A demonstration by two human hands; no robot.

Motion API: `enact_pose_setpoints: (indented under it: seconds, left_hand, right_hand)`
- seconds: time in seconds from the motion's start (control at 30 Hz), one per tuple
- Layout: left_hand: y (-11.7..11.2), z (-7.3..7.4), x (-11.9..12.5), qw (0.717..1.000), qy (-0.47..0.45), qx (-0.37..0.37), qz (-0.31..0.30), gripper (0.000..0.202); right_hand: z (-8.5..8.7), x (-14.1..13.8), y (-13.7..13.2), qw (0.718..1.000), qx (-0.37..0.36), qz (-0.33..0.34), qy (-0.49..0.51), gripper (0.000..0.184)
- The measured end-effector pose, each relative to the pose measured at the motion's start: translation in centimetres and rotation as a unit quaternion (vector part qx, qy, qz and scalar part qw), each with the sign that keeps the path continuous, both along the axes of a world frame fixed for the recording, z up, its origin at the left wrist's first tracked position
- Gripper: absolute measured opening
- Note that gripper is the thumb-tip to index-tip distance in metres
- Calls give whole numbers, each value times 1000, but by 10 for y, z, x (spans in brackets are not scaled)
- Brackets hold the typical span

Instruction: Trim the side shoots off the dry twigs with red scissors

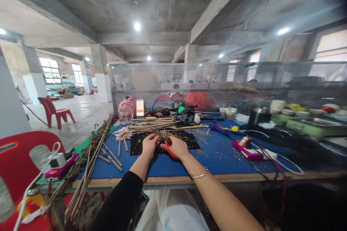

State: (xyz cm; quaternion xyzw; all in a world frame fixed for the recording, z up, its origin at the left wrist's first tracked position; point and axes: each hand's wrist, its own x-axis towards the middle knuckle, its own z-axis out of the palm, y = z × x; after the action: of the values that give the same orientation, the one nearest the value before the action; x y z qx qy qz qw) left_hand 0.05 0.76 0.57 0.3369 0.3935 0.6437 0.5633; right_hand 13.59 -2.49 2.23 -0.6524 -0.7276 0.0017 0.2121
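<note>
My right hand (178, 147) is wrapped round a pair of red-handled pruning shears (170, 150), whose dark blades point up and left. Close by on the left, my left hand (149, 144) is closed, its fingertips pinched near the blades; what they hold is too small to make out. Both hands are over a black cloth (190, 140) scattered with small plant bits. Beyond it lies a pile of dry stalks (151, 127). Several short cut stalks (112, 158) rest on the blue tabletop (159, 169) to the left.
Long dry branches (90, 155) overhang the table's left edge. A pink power strip (248, 151) with looping cables sits at right. At the back stand a pink backpack (126, 109), a lit phone (140, 108) and a perforated metal screen (151, 79). Red chairs (55, 112) are at left.
</note>
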Motion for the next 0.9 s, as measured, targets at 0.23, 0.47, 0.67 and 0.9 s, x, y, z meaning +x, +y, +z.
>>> enact_pose_setpoints:
  seconds: [0.23, 0.47, 0.67, 0.9]
  left_hand:
    - [-3, 2, 1, 999, 24, 20, -23, 19]
    - [-1, -3, 1, 997, 32, 31, -61, 30]
    - [-1, -5, 2, 993, 74, 49, -77, 33]
    - [0, -6, 1, 990, 94, 66, -80, 33]
  right_hand:
    - [1, 0, -2, 1000, 10, 15, 8, 51]
    - [3, -2, -2, 1000, 0, 16, -1, 51]
    - [-1, -1, 0, 999, 27, 31, 19, 51]
    - [0, 0, -1, 999, 24, 24, 16, 52]
